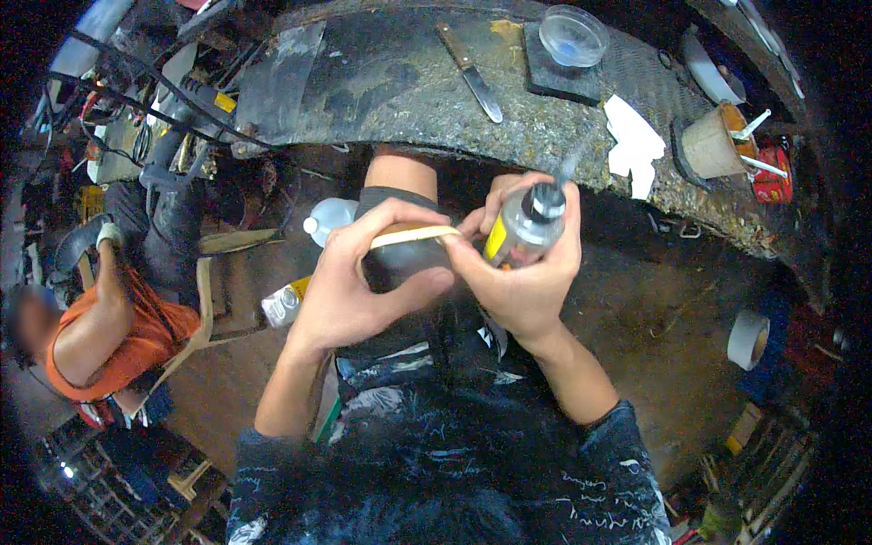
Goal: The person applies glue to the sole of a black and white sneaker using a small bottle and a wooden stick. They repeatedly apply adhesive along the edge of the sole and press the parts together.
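My left hand (pixel 350 286) is curled around a thin curved piece with a pale cream edge (pixel 409 236), fingers along its top and thumb below. I cannot make out its exact kind. In my right hand (pixel 527 291) is a clear bottle (pixel 527 225) with a black cap and a yellow label, its top tilted up toward the bench. My right thumb and fingertips also meet the near end of the pale-edged piece. Both hands are above my lap, just in front of the bench edge. My fingers hide part of the piece and the bottle's lower part.
On the dark, worn bench (pixel 381 82) lie a knife (pixel 472 77), a round clear dish (pixel 573 38) on a black block, white paper pieces (pixel 633 145) and a tub (pixel 713 145) with brushes. A person in orange (pixel 118 327) sits at left. A tape roll (pixel 748 341) is at right.
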Available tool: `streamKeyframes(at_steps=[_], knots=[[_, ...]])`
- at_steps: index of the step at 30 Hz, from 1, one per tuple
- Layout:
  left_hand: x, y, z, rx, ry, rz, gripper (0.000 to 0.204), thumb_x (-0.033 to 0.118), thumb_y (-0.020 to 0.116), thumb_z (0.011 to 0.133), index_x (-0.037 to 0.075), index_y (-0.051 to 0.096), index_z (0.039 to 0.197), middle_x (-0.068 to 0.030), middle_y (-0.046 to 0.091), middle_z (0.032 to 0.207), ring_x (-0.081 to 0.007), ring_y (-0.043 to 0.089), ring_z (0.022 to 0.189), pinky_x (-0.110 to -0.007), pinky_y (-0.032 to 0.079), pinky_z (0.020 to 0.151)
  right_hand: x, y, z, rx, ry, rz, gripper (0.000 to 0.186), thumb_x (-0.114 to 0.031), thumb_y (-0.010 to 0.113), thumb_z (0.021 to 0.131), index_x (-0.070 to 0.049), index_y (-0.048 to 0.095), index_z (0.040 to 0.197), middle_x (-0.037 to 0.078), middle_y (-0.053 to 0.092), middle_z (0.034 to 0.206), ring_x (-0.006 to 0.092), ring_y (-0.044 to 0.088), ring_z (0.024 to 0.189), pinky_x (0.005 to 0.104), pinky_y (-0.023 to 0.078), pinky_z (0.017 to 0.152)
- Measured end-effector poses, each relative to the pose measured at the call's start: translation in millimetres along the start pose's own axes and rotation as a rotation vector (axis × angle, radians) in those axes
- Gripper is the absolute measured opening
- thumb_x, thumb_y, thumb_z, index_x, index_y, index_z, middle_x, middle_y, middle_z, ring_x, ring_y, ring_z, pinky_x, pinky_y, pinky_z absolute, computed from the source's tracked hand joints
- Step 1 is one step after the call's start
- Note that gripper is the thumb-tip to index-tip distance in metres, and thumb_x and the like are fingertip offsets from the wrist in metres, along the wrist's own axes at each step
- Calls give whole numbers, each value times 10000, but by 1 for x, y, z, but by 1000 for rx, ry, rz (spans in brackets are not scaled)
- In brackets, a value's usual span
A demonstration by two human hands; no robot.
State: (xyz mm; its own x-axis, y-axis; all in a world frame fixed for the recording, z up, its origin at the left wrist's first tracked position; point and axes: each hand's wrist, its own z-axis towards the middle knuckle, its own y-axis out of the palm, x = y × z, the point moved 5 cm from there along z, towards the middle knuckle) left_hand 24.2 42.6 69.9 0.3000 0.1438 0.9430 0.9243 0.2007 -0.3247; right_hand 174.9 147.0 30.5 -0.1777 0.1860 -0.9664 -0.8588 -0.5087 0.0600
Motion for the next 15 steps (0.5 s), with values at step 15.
streamKeyframes(at_steps=[15], knots=[[-10,-4,-8,30,-150,-3,365,9,714,895,-10,737,1258,-100,801,1188,-167,733,1127,-347,544,1059,0,-4,0,-34,34,-141,548,0,904,772,-44,573,1208,110,752,980,253,798,909,372,622,812]])
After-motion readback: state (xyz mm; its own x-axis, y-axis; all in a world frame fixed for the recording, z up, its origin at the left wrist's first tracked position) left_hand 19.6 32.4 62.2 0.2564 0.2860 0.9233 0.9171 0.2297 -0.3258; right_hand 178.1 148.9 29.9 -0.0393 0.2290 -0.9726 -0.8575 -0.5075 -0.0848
